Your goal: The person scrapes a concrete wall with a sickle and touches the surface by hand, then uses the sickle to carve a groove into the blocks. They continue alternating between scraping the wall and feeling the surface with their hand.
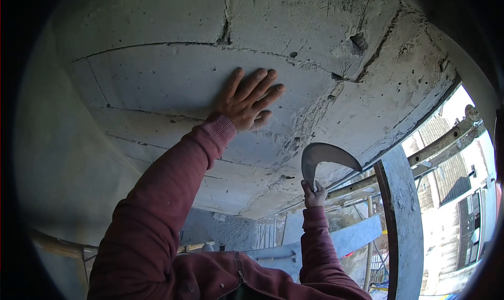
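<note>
Gripping trowel [326, 160] above fingers [313, 191]

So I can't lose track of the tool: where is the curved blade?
The curved blade is right of centre, held up by the right hand just under the concrete ceiling.

trowel [326, 159] handle hidden in fist

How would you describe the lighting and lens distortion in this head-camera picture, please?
Head view: strong fisheye, black corners, straight seams bowed across the grey concrete ceiling; daylight overexposes the opening at right; the ceiling lies in soft shade; left hand and the curved grey metal blade in the right hand look sharp.
</note>
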